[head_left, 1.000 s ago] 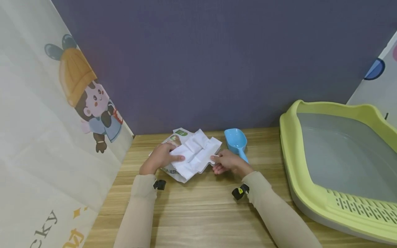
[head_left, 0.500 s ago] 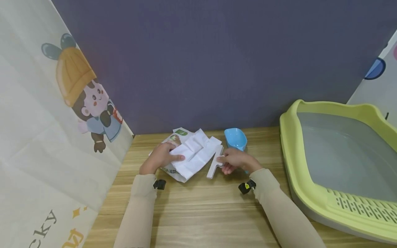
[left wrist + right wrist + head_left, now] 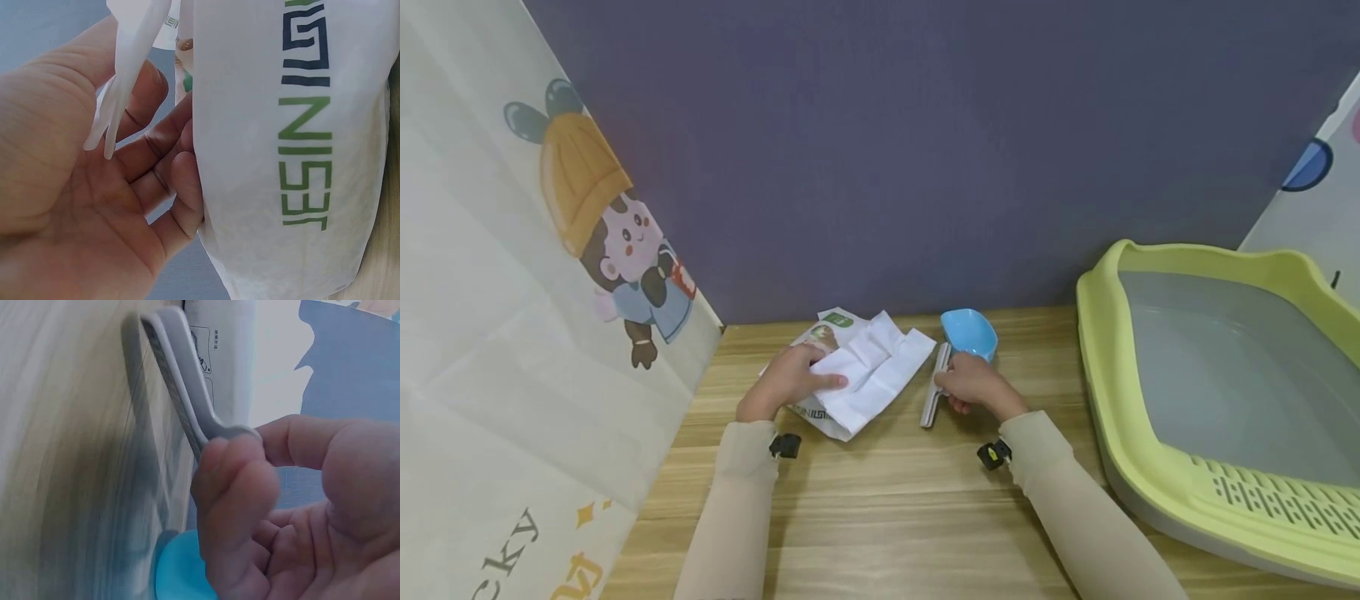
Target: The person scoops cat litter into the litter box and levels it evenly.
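Note:
A white bag [image 3: 880,379] with green and dark lettering lies on the wooden table, its white top part folded over and creased. My left hand [image 3: 792,379] holds the bag's left side, thumb on top of the fold. In the left wrist view, the layered edge of the bag [image 3: 262,162] passes between thumb and fingers. Between the thumb and fingers of my right hand [image 3: 976,385] is a long white bag clip [image 3: 930,404], apart from the bag's right edge. The right wrist view shows the clip [image 3: 187,375] raised off the tabletop.
A blue scoop [image 3: 967,330] lies just behind my right hand, its handle hidden. On the right stands a large litter box [image 3: 1108,350] with a yellow-green rim and grey basin. A dark panel [image 3: 887,167] rises behind the table, and a printed white sheet [image 3: 497,292] borders the left.
My right hand has drawn the clip off the bag's fold to the right and turned it edge-up, near the scoop. My left hand and the bag have stayed in place.

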Tool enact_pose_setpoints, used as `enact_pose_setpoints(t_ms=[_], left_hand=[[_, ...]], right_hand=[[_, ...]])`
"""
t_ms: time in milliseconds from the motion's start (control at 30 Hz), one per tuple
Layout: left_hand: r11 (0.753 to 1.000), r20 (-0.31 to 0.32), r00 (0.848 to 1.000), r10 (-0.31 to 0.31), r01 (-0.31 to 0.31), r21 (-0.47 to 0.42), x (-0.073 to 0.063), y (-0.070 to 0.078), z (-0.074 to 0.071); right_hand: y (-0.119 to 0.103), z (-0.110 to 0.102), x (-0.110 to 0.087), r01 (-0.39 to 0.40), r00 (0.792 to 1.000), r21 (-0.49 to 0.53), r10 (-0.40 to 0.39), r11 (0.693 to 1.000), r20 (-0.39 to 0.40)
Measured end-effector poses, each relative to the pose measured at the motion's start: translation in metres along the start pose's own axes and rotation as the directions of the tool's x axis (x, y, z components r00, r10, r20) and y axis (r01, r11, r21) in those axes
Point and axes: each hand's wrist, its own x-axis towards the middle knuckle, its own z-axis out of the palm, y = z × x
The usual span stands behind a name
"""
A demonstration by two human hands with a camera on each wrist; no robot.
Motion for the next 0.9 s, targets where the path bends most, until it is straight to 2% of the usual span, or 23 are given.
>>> enact_pose_setpoints(t_ms=[200, 300, 533, 900], left_hand=[[1.0, -0.006, 1.0, 0.012, -0.012, -0.004, -0.0001, -0.0014, 0.0001], [1.0, -0.005, 1.0, 0.019, -0.019, -0.002, 0.0003, -0.0019, 0.0002], [1.0, -0.002, 1.0, 0.016, -0.016, 0.006, 0.0006, -0.0015, 0.0001], [1.0, 0.006, 1.0, 0.001, -0.001, 0.002, 0.0002, -0.0004, 0.0005]], right_hand=[[-0.0016, -0.002, -0.0012, -0.008, 0.998, -0.1, 0.001, 0.995, -0.068], [-0.0017, -0.0033, -0.001, -0.027, 0.992, -0.154, 0.008, 0.988, -0.127], [0.0001, -0.0044, 0.0001, -0.045, 0.966, -0.257, -0.023, 0.965, -0.256], [0.0075, -0.0087, 0.0011, -0.081, 0.922, -0.354, -0.065, 0.932, -0.381]])
